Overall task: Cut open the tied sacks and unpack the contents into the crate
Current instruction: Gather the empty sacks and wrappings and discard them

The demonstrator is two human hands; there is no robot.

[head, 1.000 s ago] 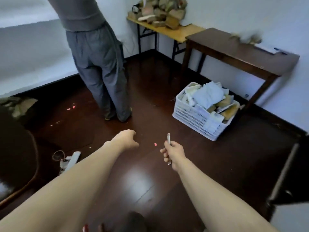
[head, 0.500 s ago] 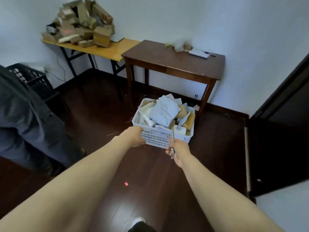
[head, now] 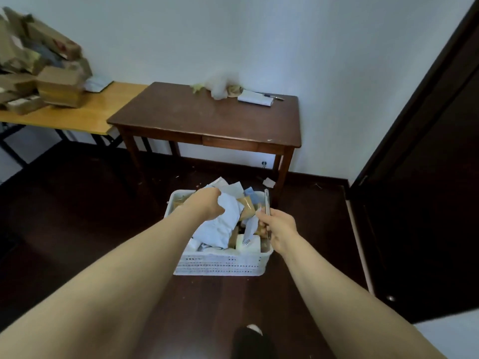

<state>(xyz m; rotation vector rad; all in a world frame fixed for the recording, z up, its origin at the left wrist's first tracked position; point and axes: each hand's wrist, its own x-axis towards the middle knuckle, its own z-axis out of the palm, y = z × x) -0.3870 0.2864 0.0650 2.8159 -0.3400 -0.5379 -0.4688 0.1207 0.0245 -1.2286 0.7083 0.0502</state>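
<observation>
The white crate [head: 220, 263] sits on the floor [head: 77, 229] by the dark desk's [head: 207, 117] front edge, heaped with parcels. The left hand [head: 206, 206] lies on a pale parcel [head: 220, 226] atop the heap; whether it grips I cannot tell. The right hand [head: 280, 226], over the crate's right rim, clenches an upright cutter [head: 267, 203].

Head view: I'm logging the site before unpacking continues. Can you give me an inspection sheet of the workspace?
Surface: dark wood floor, glossy.
Job's things: white crate on the floor, heaped with packets; no tied sack seen.
Clutter: paper scrap beside the brown table; boxes piled on yellow table.
Hands: left hand on a white packet, grip hidden; right hand grips a cutter.
Cables: nothing seen.
Surroundings: table against the wall; dark door at right.
</observation>
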